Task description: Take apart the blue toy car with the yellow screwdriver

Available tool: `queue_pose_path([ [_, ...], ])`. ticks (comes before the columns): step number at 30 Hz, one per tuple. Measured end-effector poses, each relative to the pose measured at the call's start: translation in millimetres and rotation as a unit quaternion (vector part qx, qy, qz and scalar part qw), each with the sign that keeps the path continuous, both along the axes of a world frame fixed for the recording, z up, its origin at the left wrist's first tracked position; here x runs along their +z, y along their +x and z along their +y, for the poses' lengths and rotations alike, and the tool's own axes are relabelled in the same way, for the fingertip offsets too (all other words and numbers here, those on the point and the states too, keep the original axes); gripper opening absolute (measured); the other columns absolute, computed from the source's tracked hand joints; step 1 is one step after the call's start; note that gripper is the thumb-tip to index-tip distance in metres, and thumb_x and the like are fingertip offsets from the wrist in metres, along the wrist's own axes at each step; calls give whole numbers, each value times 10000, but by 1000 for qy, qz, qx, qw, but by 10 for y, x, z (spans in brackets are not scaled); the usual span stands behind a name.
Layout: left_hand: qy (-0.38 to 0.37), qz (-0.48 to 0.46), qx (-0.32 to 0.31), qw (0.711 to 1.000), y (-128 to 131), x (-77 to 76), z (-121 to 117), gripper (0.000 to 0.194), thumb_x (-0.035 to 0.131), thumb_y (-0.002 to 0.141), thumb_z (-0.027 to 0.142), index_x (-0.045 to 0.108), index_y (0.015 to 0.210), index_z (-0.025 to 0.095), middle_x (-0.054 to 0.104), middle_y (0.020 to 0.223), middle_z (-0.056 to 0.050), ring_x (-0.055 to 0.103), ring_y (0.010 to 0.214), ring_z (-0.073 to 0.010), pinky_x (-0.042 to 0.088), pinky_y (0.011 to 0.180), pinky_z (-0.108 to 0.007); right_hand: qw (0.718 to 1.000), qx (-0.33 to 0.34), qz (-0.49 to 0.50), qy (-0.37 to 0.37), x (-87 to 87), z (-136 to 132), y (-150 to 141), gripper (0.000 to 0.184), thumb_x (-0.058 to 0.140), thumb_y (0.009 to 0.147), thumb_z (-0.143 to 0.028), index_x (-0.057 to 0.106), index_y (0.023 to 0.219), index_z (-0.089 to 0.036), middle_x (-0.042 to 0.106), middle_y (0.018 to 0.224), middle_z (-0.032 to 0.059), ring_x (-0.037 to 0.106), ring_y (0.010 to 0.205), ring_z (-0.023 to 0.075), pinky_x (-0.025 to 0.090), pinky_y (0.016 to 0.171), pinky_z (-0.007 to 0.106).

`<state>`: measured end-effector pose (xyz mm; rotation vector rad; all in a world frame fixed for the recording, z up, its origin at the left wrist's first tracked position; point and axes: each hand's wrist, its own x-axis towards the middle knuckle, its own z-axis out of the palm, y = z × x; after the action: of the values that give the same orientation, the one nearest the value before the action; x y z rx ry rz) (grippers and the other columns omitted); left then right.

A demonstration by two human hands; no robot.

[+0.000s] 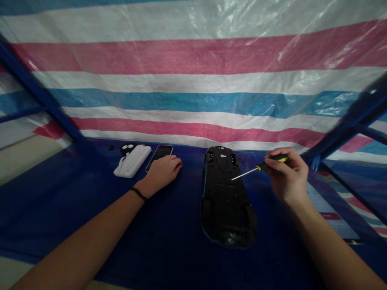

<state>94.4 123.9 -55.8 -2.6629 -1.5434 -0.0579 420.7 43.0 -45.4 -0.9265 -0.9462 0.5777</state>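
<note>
A toy car (225, 189) lies upside down, its black underside showing, with a small red spot near the middle. My right hand (288, 173) is closed round the black and yellow handle of a screwdriver (246, 174), right of the car. The metal shaft points left and its tip appears over the underside; whether it touches I cannot tell. To the left of the car, my left hand (165, 170) rests low at the table with its fingers curled in. What those fingers hold, if anything, is hidden. A phone (161, 151) lies partly behind this hand.
On the blue table (163, 225), a white power bank (133, 161) lies left of the phone, beside a black round thing with white eyes (126, 149). A tablet-like screen (332, 213) sits under my right forearm. Striped sheeting (193, 100) and blue frame bars (353, 125) enclose the table.
</note>
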Motion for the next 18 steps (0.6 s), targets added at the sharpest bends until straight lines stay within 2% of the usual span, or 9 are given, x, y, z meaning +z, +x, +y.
queue_pose_path([
  [6, 8, 2, -20, 1000, -31, -62, 50, 235, 519, 1096, 238, 745, 1114, 176, 736, 1159, -89, 703, 1094, -270, 514, 794, -334, 1000, 11, -12, -4, -43, 15, 19, 225, 845, 602, -203, 680, 750, -235, 597, 641, -23, 460, 502, 98, 329, 461, 237],
  [12, 26, 21, -44, 998, -100, -106, 81, 216, 531, 1078, 221, 738, 1055, 160, 727, 1091, -96, 707, 1043, -277, 485, 750, -350, 998, -38, 48, -2, 35, 34, -39, 264, 851, 433, -181, 689, 640, -207, 621, 597, -23, 480, 476, 105, 335, 399, 196],
  [18, 27, 23, -49, 998, -95, -78, 65, 198, 547, 1074, 227, 731, 1077, 155, 728, 1108, -86, 715, 1021, -259, 459, 712, -347, 996, -47, 75, 1, 83, 34, -40, 272, 822, 394, -127, 685, 622, -184, 637, 604, -9, 507, 476, 109, 356, 393, 188],
])
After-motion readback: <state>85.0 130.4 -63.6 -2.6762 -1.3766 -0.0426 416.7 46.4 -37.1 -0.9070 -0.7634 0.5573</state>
